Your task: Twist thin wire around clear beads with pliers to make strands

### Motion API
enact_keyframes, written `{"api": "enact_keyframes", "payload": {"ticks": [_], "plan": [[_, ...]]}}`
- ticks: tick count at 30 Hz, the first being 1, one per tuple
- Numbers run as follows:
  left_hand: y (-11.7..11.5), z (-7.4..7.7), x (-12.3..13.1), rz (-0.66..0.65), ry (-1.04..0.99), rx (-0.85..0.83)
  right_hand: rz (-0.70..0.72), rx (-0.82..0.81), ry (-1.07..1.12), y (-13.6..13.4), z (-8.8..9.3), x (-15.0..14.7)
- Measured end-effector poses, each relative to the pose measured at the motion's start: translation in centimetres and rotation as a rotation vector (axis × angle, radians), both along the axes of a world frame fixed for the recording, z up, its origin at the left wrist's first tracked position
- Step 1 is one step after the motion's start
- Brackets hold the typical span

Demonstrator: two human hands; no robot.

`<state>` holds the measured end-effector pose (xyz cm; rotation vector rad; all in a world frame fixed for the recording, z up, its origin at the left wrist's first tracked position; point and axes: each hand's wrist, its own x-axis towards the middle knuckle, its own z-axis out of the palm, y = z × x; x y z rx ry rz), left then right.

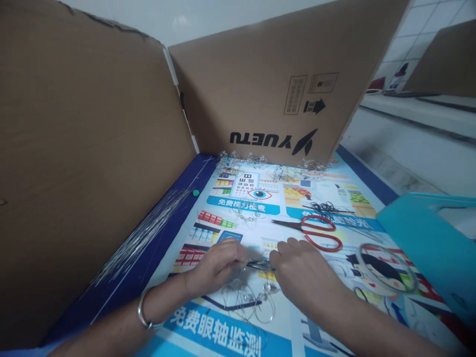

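Observation:
My right hand [303,270] is closed around a pair of small metal pliers [261,265]; the handles are hidden in my fist and the jaws point left. Thumb and fingers of my left hand [219,263] pinch a thin wire piece with clear beads [268,288] right at the jaw tips. Loops of this wire hang below both hands, over the printed table cover. Just beyond my right hand lie scissors [320,233] with red handles, blades pointing left. The exact spot where the jaws meet the wire is too blurred to make out.
Cardboard panels [260,94] stand behind and to the left. Long straight wires [148,233] lie along the left edge near a green bit [196,193]. Beaded wire pieces [245,157] line the back. Dark wire [323,208], a wire coil [386,270] and a turquoise box [427,238] are at right.

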<state>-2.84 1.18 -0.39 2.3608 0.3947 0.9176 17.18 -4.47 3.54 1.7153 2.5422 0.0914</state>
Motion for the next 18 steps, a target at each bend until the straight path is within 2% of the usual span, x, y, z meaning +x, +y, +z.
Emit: {"api": "enact_keyframes", "payload": {"ticks": [8, 14, 18], "plan": [[0.0, 0.1, 0.1, 0.012, 0.018, -0.036, 0.001, -0.001, 0.007, 0.1, -0.3, 0.0], [0.0, 0.0, 0.0, 0.106, 0.020, -0.119, 0.011, 0.045, 0.020, 0.5, -0.1, 0.7], [0.0, -0.2, 0.0, 0.140, 0.033, -0.128, -0.071, -0.014, 0.093, 0.4, 0.1, 2.1]]}}
